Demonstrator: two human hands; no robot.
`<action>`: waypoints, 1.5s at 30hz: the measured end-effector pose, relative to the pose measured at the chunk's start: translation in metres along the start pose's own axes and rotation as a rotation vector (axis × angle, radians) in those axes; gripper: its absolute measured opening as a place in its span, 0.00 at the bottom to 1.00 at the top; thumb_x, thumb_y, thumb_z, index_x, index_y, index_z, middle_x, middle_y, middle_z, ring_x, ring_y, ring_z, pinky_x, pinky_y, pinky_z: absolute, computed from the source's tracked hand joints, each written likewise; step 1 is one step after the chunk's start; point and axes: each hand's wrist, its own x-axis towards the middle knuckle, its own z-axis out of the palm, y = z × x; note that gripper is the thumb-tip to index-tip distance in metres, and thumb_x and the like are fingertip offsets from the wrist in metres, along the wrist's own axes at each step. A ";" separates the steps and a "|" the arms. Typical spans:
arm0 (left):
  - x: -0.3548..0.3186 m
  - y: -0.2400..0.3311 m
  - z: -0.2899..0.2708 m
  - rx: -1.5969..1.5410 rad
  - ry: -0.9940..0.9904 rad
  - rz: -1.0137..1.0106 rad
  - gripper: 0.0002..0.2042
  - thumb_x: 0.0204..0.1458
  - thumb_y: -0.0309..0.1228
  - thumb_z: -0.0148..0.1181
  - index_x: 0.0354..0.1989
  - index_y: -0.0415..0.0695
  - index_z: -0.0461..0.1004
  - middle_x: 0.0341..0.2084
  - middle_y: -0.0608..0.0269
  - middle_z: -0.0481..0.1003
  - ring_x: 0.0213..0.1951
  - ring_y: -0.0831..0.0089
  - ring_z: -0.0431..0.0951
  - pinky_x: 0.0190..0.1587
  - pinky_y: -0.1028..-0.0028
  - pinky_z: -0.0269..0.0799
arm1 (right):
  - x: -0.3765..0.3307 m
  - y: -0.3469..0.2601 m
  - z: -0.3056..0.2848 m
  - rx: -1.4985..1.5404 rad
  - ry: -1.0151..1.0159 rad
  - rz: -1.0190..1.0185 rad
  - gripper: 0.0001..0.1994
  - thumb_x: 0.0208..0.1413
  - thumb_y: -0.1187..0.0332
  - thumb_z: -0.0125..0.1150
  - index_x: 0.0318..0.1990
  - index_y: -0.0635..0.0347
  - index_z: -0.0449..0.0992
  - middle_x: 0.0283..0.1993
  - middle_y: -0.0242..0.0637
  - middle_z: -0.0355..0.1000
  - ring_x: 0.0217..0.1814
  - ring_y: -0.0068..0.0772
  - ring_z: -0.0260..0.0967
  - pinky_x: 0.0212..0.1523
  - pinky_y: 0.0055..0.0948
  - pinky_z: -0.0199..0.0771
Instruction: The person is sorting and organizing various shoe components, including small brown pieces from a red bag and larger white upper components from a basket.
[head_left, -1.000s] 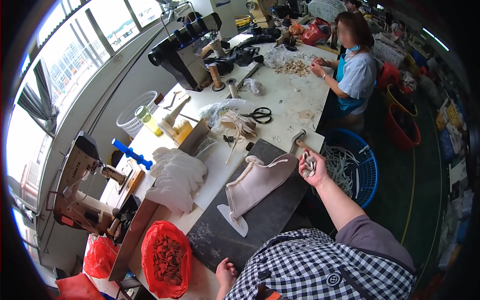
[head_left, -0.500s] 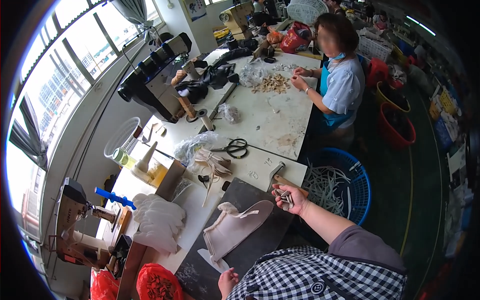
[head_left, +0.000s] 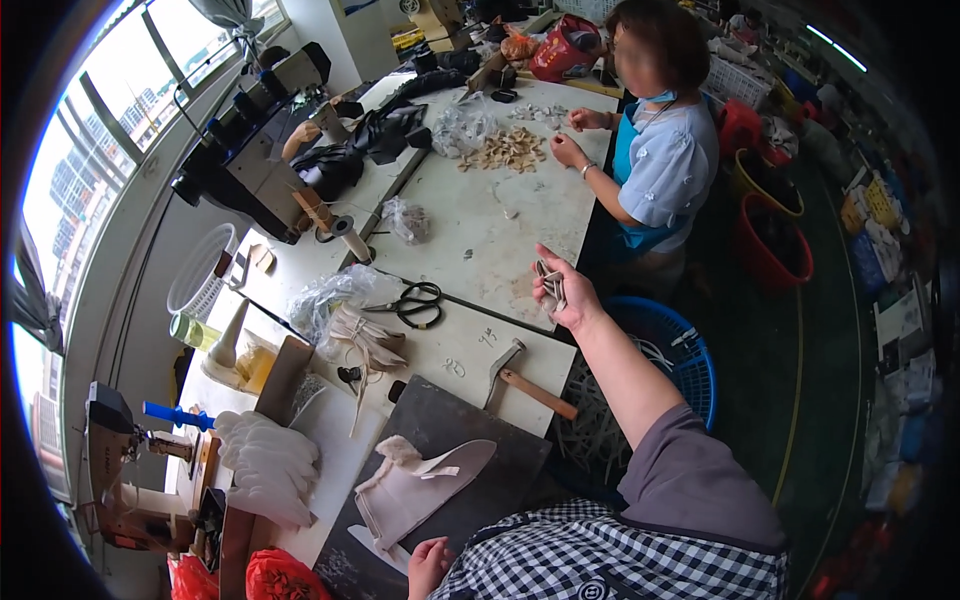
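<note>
Two hands split the work: the right hand (head_left: 563,290) is lifted over the table edge, fingers pinched around a small pale strip piece (head_left: 551,285), while the left hand (head_left: 428,562), fingers curled, steadies the cream shoe upper (head_left: 415,490) flat on the dark slab (head_left: 470,430).

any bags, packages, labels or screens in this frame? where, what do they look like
Red plastic bag: bottom edge, left of the dark board; crumpled, full.
Clear plastic bag: table middle, left of the black scissors; crinkled.
Small clear bag: farther up the table; bunched.
Screens, signs: none seen.
</note>
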 end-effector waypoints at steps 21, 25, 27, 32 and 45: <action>0.067 0.005 -0.005 0.878 -0.070 0.577 0.33 0.51 0.32 0.54 0.67 0.57 0.51 0.23 0.44 0.74 0.24 0.48 0.73 0.29 0.57 0.69 | -0.071 0.106 -0.081 -0.326 -0.194 0.645 0.16 0.60 0.64 0.50 0.55 0.50 0.70 0.36 0.27 0.71 0.28 0.19 0.69 0.26 0.22 0.74; 0.027 0.036 0.027 1.221 0.145 0.596 0.30 0.52 0.36 0.49 0.66 0.56 0.53 0.25 0.40 0.75 0.27 0.42 0.74 0.30 0.51 0.68 | -0.072 0.106 -0.094 -0.294 -0.240 0.630 0.16 0.61 0.64 0.50 0.55 0.50 0.70 0.35 0.28 0.71 0.29 0.19 0.69 0.27 0.21 0.74; 0.026 0.041 0.032 1.275 0.216 0.597 0.25 0.52 0.39 0.49 0.61 0.50 0.61 0.23 0.41 0.75 0.25 0.44 0.75 0.30 0.51 0.69 | -0.070 0.106 -0.098 -0.290 -0.236 0.622 0.16 0.61 0.64 0.50 0.55 0.50 0.70 0.36 0.28 0.72 0.29 0.19 0.69 0.27 0.21 0.74; 0.107 -0.023 -0.045 1.059 0.410 0.369 0.24 0.54 0.42 0.47 0.58 0.45 0.64 0.22 0.42 0.75 0.26 0.46 0.76 0.29 0.52 0.70 | -0.083 0.108 -0.093 -0.284 -0.241 0.613 0.15 0.61 0.64 0.49 0.55 0.51 0.70 0.38 0.29 0.72 0.29 0.19 0.69 0.28 0.21 0.73; 0.042 0.065 -0.011 1.283 0.409 0.262 0.36 0.53 0.36 0.49 0.69 0.58 0.39 0.34 0.46 0.75 0.34 0.51 0.77 0.36 0.56 0.71 | -0.083 0.103 -0.072 -0.032 -0.042 0.510 0.14 0.60 0.61 0.51 0.50 0.54 0.72 0.38 0.32 0.71 0.27 0.21 0.68 0.28 0.23 0.72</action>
